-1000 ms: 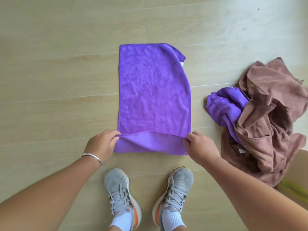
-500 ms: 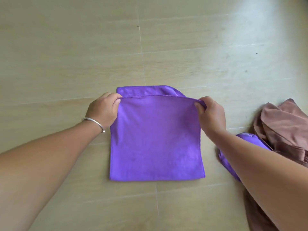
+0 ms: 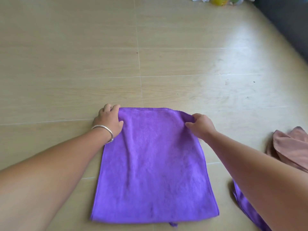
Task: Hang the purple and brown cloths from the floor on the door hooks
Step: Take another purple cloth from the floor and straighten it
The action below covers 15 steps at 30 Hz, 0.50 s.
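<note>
Two hands pinch the far corners of one folded purple microfibre cloth (image 3: 153, 167) lying flat on the pale wood-look tiled floor (image 3: 66, 64).

Three cloths counted: the folded purple one in the middle, doubled over with its stitched edges together at the far side; a second purple cloth (image 3: 246, 204) showing as a strip under the right forearm; one crumpled brown cloth (image 3: 293, 147) at the right edge, well apart from the folded one; the left hand (image 3: 108, 122), a silver bangle (image 3: 104, 130) on its wrist, grasps the far left corner; the right hand (image 3: 201, 125) grasps the far right corner, thumb on top; blurred yellow and green containers (image 3: 223, 0) stand at the far edge, contents unreadable.
</note>
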### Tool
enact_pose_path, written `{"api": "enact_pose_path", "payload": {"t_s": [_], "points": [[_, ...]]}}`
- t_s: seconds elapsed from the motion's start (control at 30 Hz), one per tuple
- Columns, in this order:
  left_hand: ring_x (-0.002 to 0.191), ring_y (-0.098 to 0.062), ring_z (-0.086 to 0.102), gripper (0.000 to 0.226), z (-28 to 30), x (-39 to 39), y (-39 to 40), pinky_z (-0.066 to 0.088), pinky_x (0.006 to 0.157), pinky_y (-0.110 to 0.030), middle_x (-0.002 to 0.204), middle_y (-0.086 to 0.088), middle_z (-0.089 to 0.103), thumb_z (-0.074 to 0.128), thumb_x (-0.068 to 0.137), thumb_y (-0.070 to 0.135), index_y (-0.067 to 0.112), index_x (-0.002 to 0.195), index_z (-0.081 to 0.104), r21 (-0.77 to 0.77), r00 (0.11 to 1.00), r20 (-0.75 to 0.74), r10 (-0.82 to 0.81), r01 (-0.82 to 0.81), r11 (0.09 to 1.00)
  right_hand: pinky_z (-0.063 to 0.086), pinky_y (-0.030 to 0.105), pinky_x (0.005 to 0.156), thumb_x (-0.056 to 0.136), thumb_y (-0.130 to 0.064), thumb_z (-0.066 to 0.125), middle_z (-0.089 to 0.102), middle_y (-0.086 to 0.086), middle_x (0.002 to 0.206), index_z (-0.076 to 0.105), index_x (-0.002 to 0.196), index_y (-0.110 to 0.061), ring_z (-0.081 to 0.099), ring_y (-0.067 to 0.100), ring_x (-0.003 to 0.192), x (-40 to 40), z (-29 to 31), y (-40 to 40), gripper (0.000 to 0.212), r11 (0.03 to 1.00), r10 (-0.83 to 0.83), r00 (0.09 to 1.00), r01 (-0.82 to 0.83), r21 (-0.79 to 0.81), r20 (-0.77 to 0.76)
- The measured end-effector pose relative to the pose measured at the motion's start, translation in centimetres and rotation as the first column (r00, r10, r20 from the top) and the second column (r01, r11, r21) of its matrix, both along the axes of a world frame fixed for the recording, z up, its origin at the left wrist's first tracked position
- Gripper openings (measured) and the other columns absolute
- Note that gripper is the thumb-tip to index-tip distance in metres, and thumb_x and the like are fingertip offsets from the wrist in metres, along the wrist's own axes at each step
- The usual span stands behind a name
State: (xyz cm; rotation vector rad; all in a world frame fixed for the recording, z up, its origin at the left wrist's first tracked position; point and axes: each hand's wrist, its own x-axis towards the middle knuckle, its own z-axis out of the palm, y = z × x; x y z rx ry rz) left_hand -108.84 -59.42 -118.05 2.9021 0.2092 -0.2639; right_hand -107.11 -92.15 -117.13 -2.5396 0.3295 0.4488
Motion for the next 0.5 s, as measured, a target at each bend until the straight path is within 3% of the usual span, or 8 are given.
{"api": "enact_pose_path", "payload": {"t_s": [0.1,0.2,0.37,0.5], "points": [[0.131,-0.028,0.033,0.062,-0.2,-2.5,-0.8,0.039,0.096,-0.042,0.142,-0.008,0.036,0.065,0.082,0.031,0.018,0.138,0.041,0.103,0.976,0.131,-0.176,0.163,0.981,0.035,0.025,0.061,0.079,-0.022,0.061,0.060,0.007,0.088,0.053,0.077,-0.020,0.055,0.024,0.078,-0.8,0.2,0.2,0.009,0.999,-0.038,0.999,0.038,0.007,-0.023],[0.139,-0.022,0.026,0.059,-1.1,-3.8,-2.1,0.029,0.106,-0.037,0.150,-0.006,0.032,0.054,0.089,0.040,0.020,0.142,0.038,0.062,0.943,0.095,-0.320,0.315,0.947,0.035,0.025,0.052,0.076,-0.018,0.062,0.058,0.002,0.068,0.052,0.065,-0.018,0.055,0.024,0.066,-0.5,0.1,0.7,0.015,0.996,-0.075,0.997,0.076,0.048,-0.026],[0.147,-0.018,0.001,0.068,-2.6,-4.3,-3.3,0.010,0.118,-0.039,0.161,-0.003,0.004,0.033,0.094,0.058,0.029,0.152,0.012,0.075,0.944,-0.068,-0.322,0.327,0.942,0.034,0.024,0.046,0.078,-0.023,0.062,0.055,0.001,0.060,0.060,0.068,-0.010,0.050,0.019,0.056,0.5,0.3,1.2,0.016,0.999,-0.029,0.998,0.028,-0.015,-0.053],[0.147,-0.017,-0.009,0.070,-2.8,-4.5,-3.5,0.003,0.118,-0.040,0.161,-0.001,-0.008,0.023,0.094,0.061,0.032,0.152,-0.002,0.108,0.940,-0.130,-0.316,0.330,0.938,0.032,0.024,0.045,0.076,-0.016,0.061,0.050,0.000,0.055,0.051,0.059,-0.013,0.047,0.019,0.054,-0.1,0.5,1.5,0.020,1.000,-0.018,0.999,0.016,-0.026,-0.051]]}}
